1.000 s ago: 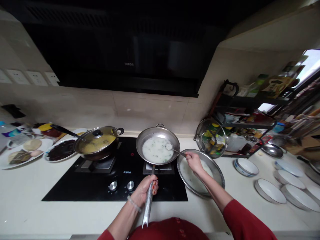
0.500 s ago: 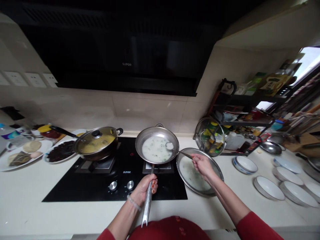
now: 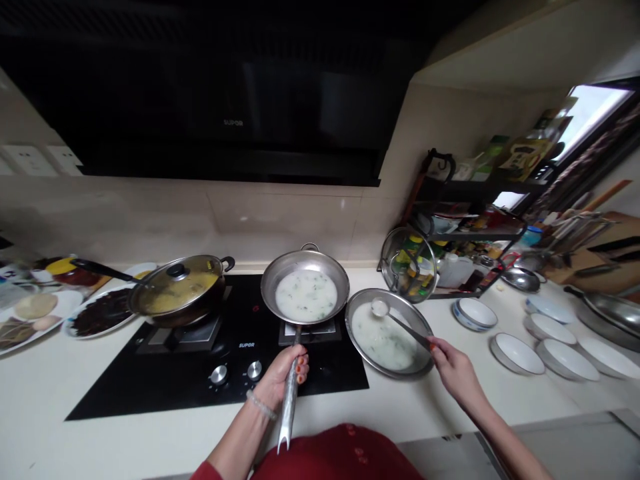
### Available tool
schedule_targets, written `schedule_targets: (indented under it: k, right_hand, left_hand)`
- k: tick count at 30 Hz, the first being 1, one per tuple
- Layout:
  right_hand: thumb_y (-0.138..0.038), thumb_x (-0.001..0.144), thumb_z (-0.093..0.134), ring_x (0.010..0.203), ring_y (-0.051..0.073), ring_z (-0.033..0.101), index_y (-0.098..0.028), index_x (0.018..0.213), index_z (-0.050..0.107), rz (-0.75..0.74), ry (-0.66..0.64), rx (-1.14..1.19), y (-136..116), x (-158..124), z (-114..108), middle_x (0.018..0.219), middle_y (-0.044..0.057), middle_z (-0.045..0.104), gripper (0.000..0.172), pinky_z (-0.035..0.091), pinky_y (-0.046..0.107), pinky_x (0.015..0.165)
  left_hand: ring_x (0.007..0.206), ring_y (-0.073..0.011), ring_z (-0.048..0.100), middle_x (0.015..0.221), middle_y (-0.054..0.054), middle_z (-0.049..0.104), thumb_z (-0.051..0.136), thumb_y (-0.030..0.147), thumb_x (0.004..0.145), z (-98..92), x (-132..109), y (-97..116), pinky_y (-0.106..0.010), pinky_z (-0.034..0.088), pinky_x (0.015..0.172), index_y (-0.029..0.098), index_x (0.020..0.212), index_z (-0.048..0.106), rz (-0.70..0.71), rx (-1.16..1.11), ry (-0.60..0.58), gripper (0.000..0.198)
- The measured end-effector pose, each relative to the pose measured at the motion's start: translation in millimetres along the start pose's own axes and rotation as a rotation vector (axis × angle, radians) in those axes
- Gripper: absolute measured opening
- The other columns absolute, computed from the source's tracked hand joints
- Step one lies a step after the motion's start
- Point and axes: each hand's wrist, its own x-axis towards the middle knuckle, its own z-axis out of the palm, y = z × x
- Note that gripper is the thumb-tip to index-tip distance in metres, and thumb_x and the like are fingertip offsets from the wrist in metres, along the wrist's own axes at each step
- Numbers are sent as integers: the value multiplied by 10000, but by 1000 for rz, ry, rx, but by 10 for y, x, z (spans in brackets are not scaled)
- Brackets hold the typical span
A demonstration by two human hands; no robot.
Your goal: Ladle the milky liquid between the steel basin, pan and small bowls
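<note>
A steel frying pan (image 3: 305, 275) with white porridge-like food sits on the right burner of the black hob (image 3: 220, 347). My left hand (image 3: 286, 375) is closed round its long metal handle (image 3: 287, 413). My right hand (image 3: 456, 371) grips the handle of a metal ladle (image 3: 381, 308), whose full bowl hangs over a wide steel basin (image 3: 388, 331) just right of the hob. The basin holds some of the same white food.
A glass-lidded pot (image 3: 174, 292) stands on the left burner, with plates of food (image 3: 95, 313) beyond it. Right of the basin lie several white bowls (image 3: 517, 353), a propped glass lid (image 3: 408, 264) and a crowded black rack (image 3: 480, 227). A range hood hangs overhead.
The ladle has left the frying pan and moved right, over the steel basin. My right hand has drawn back toward me. The view has shifted rightward; my left hand stays on the handle.
</note>
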Motion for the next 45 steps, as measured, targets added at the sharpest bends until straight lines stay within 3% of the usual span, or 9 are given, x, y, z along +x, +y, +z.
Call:
schedule_targets:
  k: [5, 8, 11, 19, 27, 31, 36, 40, 45]
  right_hand:
    - [-120, 812, 333, 844, 241, 668, -142, 1118, 592, -570, 22, -541, 491, -263, 1, 993, 148, 688, 402, 537, 339, 679]
    - [-63, 804, 343, 910, 231, 649, -131, 1195, 536, -669, 78, -635, 542, -342, -101, 1011, 146, 674, 441, 522, 321, 720]
    - [-185, 826, 419, 865, 238, 643, -157, 1084, 581, -468, 123, -452, 497, -322, -179, 954, 135, 673, 307, 509, 319, 693]
    - [-237, 581, 693, 395, 47, 324, -150, 694, 560, 595, -176, 779, 241, -318, -64, 561, 3, 501, 195, 224, 162, 328]
    - [-262, 645, 699, 405, 27, 269, -167, 901, 578, 471, -449, 852, -533, -102, 60, 612, -26, 499, 298, 140, 140, 353]
    - [-269, 788, 481, 400, 91, 359, -190, 1246, 490, 237, -475, 420, -841, 181, 398, 565, -50, 464, 465, 244, 190, 378]
    - [-114, 788, 387, 902, 233, 614, -162, 1255, 553, -202, -474, -276, -1102, 502, 798, 928, 121, 669, 498, 434, 317, 770]
    - [-12, 709, 427, 911, 275, 622, -138, 1224, 568, -183, -503, -519, -1253, 612, 1024, 901, 153, 671, 549, 403, 338, 769]
    - [6, 652, 515, 712, 172, 586, -153, 740, 645, 75, -516, -73, -1331, 686, 1200, 649, 52, 600, 224, 372, 231, 600]
  left_hand:
    - [338, -30, 292, 440, 47, 360, 507, 172, 778, -25, 8, -7, -145, 242, 320, 151, 486, 427, 4, -9, -10, 304]
    - [338, -29, 300, 441, 49, 364, 525, 178, 768, -31, 9, -12, -143, 246, 324, 149, 495, 433, 3, -20, -11, 290]
    - [336, -25, 294, 440, 51, 364, 537, 187, 765, -28, 4, -11, -141, 239, 323, 148, 498, 435, -2, -28, -4, 289]
    - [329, -22, 274, 432, 53, 358, 527, 180, 760, 26, -15, 7, -146, 227, 322, 158, 478, 406, -6, 1, 11, 308]
    - [337, -23, 283, 441, 52, 368, 536, 164, 739, 28, -10, -11, -145, 216, 322, 158, 490, 412, 24, -13, 5, 279]
    - [338, -22, 283, 446, 50, 376, 536, 163, 741, 32, -4, -10, -145, 221, 324, 155, 491, 414, 29, -12, 0, 278]
    - [332, -21, 283, 443, 52, 375, 535, 158, 744, 27, 15, -11, -146, 226, 322, 158, 482, 404, 28, -7, -3, 294]
    - [327, -23, 289, 434, 54, 369, 555, 170, 738, 17, 32, -23, -148, 221, 321, 157, 476, 403, 29, -9, -9, 303]
    - [334, -25, 302, 445, 50, 388, 559, 166, 732, 7, 42, -39, -145, 214, 325, 155, 497, 411, 51, -25, -14, 278]
